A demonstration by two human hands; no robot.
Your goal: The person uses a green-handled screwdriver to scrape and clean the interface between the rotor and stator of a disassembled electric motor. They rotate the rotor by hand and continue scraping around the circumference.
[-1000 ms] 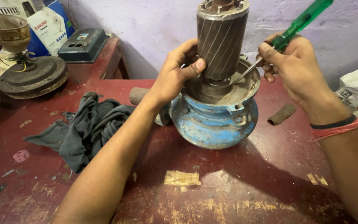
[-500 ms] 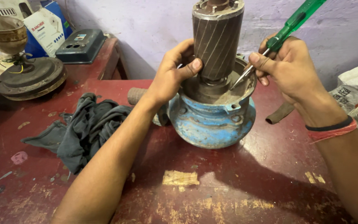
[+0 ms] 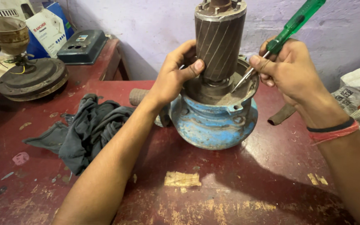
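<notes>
**Two hands at a blue motor housing on a red bench**

Nearest the front edge of the red bench point(image 3: 238, 196), worn patches show bare yellowish wood point(image 3: 182, 179). Both forearms reach in from that edge. Toward the left edge lies a crumpled dark grey rag point(image 3: 86, 129), with a small pink scrap point(image 3: 20, 158) nearer the front-left corner.

In the middle of the bench stands the blue motor housing point(image 3: 213, 125), open side up. A brown striped rotor point(image 3: 218, 41) stands upright in it. The left hand point(image 3: 173, 77) grips the rotor's lower part, its fingers curled around the far side and the thumb pressed flat on the near face. The right hand point(image 3: 290, 68) pinches a green-handled screwdriver point(image 3: 286, 31) between thumb and fingers; the tool slants down to the left and its metal tip rests inside the housing rim, just beside the rotor's base. A black and red band point(image 3: 332, 129) circles the right wrist.

Behind the housing lies a short brown cylinder point(image 3: 137, 96), and a dark tube point(image 3: 281, 115) lies toward the right edge. At the far-left corner sit a round dark fan motor point(image 3: 32, 81), a dark blue-grey box point(image 3: 82, 46) and a blue-and-white carton point(image 3: 48, 27).
</notes>
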